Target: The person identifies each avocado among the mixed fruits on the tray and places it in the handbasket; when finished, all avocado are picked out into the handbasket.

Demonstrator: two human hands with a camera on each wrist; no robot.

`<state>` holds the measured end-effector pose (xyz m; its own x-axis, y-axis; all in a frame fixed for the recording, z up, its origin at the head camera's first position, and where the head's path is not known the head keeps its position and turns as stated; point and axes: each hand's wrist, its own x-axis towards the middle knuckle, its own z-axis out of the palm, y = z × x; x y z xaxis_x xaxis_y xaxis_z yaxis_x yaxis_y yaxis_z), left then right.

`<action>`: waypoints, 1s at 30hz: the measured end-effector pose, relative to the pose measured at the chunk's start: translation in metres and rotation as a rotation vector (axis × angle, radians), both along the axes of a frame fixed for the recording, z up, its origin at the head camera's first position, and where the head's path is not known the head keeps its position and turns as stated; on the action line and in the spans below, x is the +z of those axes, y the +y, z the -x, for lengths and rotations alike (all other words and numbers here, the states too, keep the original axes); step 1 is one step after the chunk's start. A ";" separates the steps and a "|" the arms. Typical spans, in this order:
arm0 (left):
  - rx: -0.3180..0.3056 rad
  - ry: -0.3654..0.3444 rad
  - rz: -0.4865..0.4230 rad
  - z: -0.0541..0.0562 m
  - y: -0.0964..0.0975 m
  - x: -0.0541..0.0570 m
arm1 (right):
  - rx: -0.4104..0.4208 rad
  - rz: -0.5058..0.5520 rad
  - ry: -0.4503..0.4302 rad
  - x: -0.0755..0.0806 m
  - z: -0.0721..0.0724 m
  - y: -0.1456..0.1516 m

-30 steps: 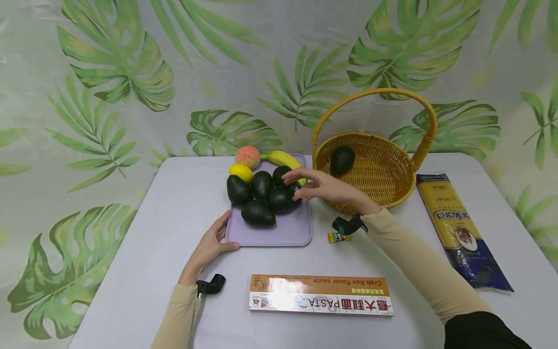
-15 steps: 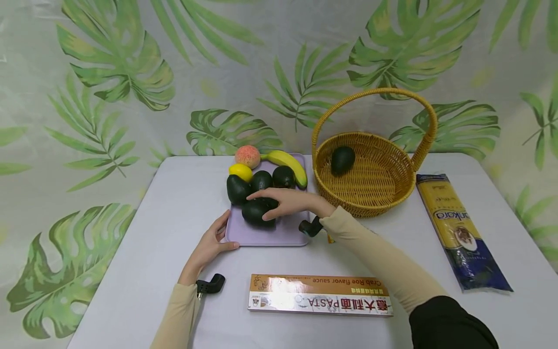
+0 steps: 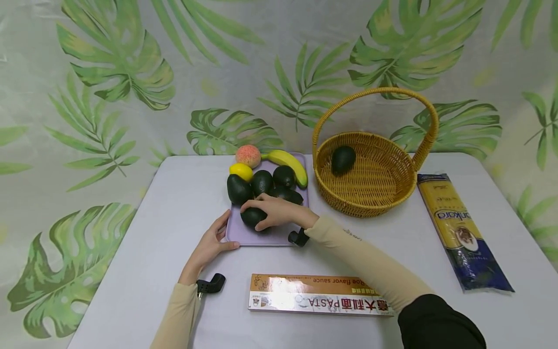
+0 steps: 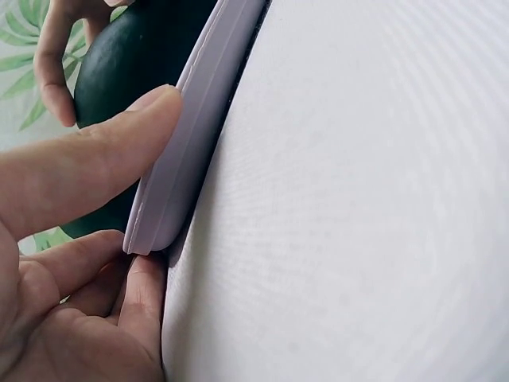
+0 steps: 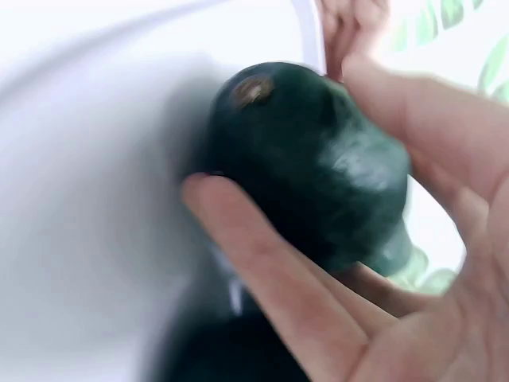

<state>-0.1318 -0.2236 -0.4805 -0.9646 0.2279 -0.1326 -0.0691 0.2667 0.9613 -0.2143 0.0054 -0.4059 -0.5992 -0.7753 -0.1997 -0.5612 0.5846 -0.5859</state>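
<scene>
A lilac tray [image 3: 279, 236] holds several dark green avocados, a lemon [image 3: 241, 172], a peach [image 3: 248, 156] and a banana [image 3: 289, 165]. My left hand [image 3: 213, 242] grips the tray's near left corner; in the left wrist view the thumb lies against the tray's rim [image 4: 187, 151] and fingertips touch its corner. My right hand [image 3: 279, 212] holds the nearest avocado [image 3: 250, 218] over the tray, fingers and thumb around its sides. In the right wrist view this avocado [image 5: 310, 167] shows its brown stem end. Whether it touches the tray is unclear.
A wicker basket [image 3: 370, 206] with a tall handle stands right of the tray, one avocado [image 3: 343, 160] inside. Farther right lies a yellow and blue pasta bag [image 3: 462, 232]. A flat pasta box [image 3: 320, 296] lies in front, partly under the right forearm.
My right hand has moved left and down from beside the basket across the tray, and now grips the nearest avocado. The left hand stays put. The small candy packet is now covered by the right arm.
</scene>
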 end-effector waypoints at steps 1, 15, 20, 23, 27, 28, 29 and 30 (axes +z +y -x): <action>-0.002 0.002 -0.001 0.000 0.000 0.000 | -0.004 0.015 -0.002 -0.002 -0.001 0.000; 0.018 -0.010 0.010 0.000 0.001 -0.001 | -0.049 0.419 -0.274 0.015 0.003 0.058; 0.019 -0.019 -0.001 -0.001 0.000 0.000 | -0.165 0.500 -0.318 0.028 0.005 0.104; 0.017 -0.022 -0.010 -0.001 0.001 0.000 | -0.241 0.527 -0.311 0.033 0.009 0.135; 0.012 -0.026 -0.021 -0.001 0.002 0.002 | -0.350 0.550 -0.286 0.039 0.015 0.179; 0.013 -0.027 -0.025 -0.001 0.002 0.002 | -0.382 0.556 -0.283 0.040 0.018 0.189; 0.013 -0.027 -0.026 -0.001 0.002 0.002 | -0.416 0.556 -0.275 0.040 0.020 0.199; 0.013 -0.027 -0.029 -0.001 0.002 0.002 | -0.453 0.561 -0.273 0.040 0.022 0.209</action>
